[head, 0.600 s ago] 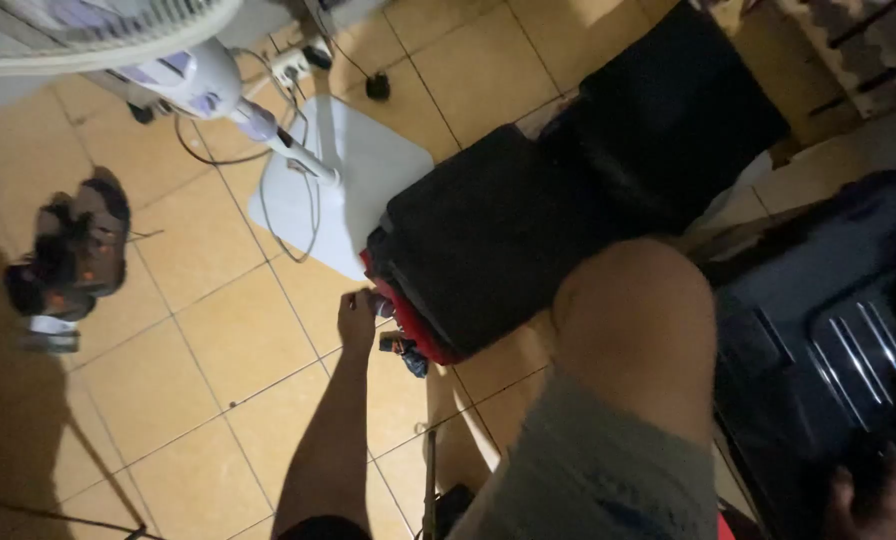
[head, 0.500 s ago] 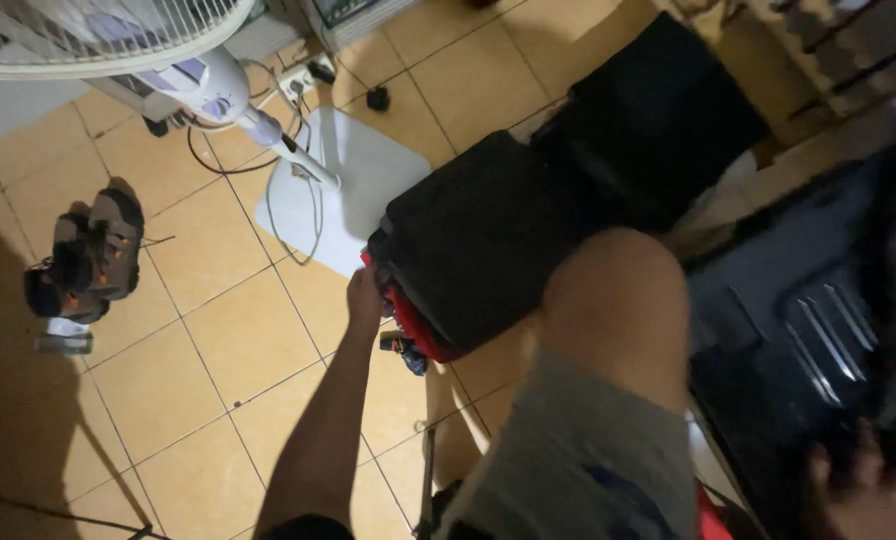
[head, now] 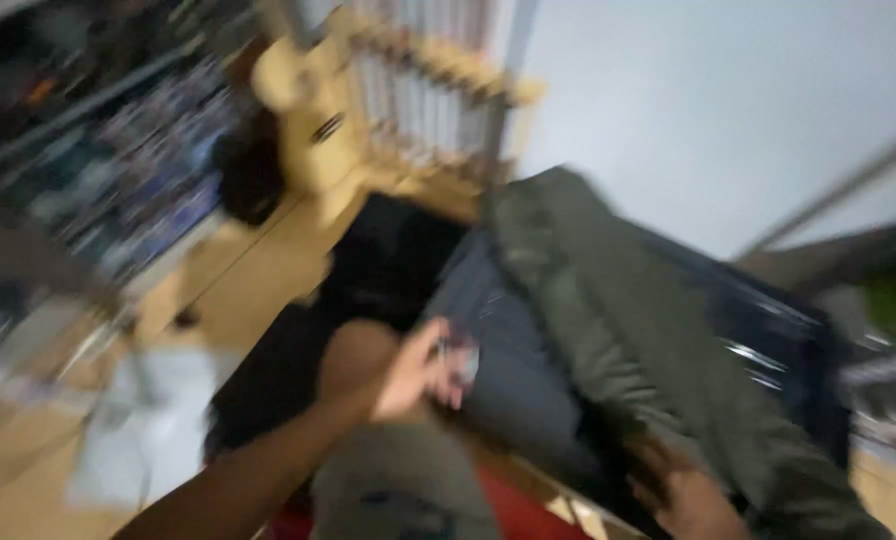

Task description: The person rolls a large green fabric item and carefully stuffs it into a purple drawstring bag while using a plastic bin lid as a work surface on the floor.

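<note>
The view is heavily blurred. My left hand [head: 418, 372] is raised over my bent knee [head: 358, 362] and pinches a small pale object [head: 463, 360]. Beyond it lies a dark grey-blue case [head: 513, 385]. An olive-green fabric [head: 618, 330] drapes across that case from the upper middle to the lower right. My right hand [head: 688, 503] is at the bottom right, fingers curled on the fabric's lower edge.
A black bag [head: 388, 260] lies on the tan floor behind my knee. A pale wooden railing [head: 438, 90] stands at the top, and cluttered shelves [head: 118, 170] fill the left. A white fan base [head: 133, 430] sits lower left. Something red [head: 518, 515] lies under the case.
The camera has swung up from the floor toward the wall. My left hand has left the bag's corner and risen with a small object. The olive fabric now lies over the case.
</note>
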